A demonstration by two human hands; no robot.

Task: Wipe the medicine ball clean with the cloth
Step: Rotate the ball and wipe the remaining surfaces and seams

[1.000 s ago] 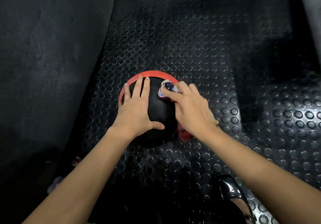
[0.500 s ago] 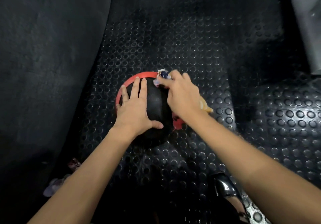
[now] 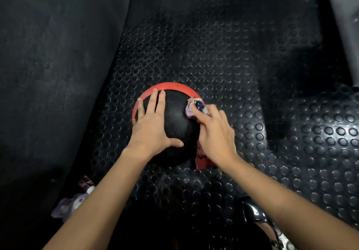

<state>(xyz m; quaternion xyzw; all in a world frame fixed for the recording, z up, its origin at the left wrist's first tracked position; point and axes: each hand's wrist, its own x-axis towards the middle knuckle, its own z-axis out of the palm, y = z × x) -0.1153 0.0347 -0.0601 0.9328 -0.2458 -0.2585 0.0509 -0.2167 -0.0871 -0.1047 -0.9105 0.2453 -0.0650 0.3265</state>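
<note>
Resting on the studded black rubber floor (image 3: 223, 59), the medicine ball (image 3: 178, 121) shows a black textured top with a red band along its far edge and right side. The left hand (image 3: 149, 129) lies flat on the ball's left half, fingers straight and slightly spread, thumb across the near side. The right hand (image 3: 215, 133) presses a small crumpled cloth (image 3: 194, 108) against the ball's upper right, fingers curled onto it. A glossy black shoe (image 3: 252, 213) sits nearer than the ball, to its right.
</note>
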